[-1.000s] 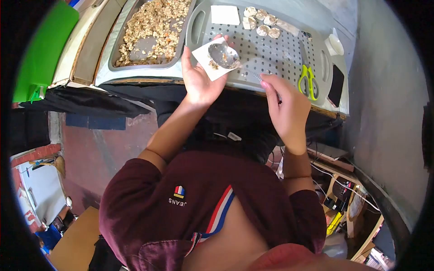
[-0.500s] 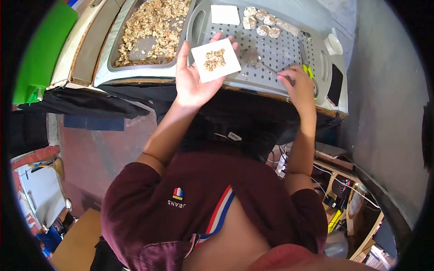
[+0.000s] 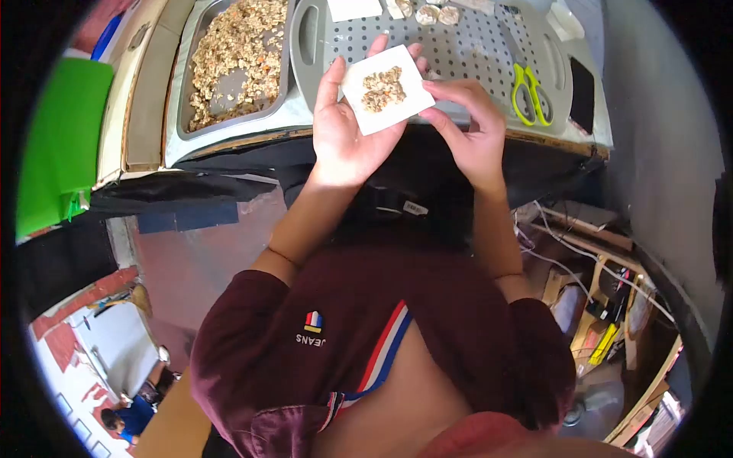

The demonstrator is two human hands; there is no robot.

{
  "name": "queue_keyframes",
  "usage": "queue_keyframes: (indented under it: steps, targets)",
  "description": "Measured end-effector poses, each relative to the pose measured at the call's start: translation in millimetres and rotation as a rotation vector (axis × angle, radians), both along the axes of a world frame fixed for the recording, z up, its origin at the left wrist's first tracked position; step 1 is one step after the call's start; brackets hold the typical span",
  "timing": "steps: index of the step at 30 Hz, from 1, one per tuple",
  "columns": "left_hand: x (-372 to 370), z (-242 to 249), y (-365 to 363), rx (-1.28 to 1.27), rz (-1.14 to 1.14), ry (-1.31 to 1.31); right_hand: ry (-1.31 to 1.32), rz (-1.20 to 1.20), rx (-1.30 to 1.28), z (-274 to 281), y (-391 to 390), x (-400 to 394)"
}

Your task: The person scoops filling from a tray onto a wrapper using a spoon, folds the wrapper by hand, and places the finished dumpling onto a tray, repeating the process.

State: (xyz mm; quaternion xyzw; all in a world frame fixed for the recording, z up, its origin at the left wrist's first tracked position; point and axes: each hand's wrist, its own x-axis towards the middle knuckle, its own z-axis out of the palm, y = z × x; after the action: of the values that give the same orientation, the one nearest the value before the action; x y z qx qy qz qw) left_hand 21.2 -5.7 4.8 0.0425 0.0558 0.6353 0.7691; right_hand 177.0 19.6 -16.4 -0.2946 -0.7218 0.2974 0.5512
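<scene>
On the upturned palm of my left hand rests a white square dumpling wrapper, its fingers spread out beneath it. A small mound of chunky, light-brown filling sits in the wrapper's middle. My right hand pinches the wrapper's right corner between thumb and fingertips. Behind my hands is a grey perforated tray, with folded dumplings at its far side and a stack of white wrappers to their left. The spoon cannot be seen now.
To the left, a metal pan contains more filling. Yellow-green scissors lie at the tray's right, beside a dark phone. A white cup stands at the back right. A green container is at far left.
My right hand has let go of the spoon and moved left to pinch the wrapper's corner. My left hand still supports the wrapper. The camera view has shifted, with the dumplings now nearer the top edge.
</scene>
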Motion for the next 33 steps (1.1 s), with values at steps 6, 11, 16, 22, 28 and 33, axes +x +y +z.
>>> queue_keyframes:
  steps: [6, 11, 16, 22, 28, 33]
  targets:
    - [1.4, -11.5, -1.3, 0.046, -0.104, -0.104, -0.14, 0.015, 0.075, 3.2, 3.3, 12.3]
    - [9.2, -0.5, -6.9, -0.059, -0.096, -0.033, -0.148, 0.034, 0.068, 2.1, -0.2, 12.5]
    - [4.7, -13.8, -4.0, -0.056, -0.174, -0.192, -0.174, 0.044, 0.05, 8.5, -2.4, 13.6]
    - [10.0, -20.9, -3.1, -0.04, -0.165, -0.193, -0.204, 0.051, 0.043, 9.9, -3.5, 13.0]
    - [14.5, -22.6, -3.6, -0.038, -0.111, -0.167, -0.196, 0.012, 0.003, 9.8, -6.0, 9.9]
    - [16.2, -22.0, -5.4, -0.046, -0.098, -0.172, -0.179, -0.048, -0.021, 5.3, -4.8, 6.3]
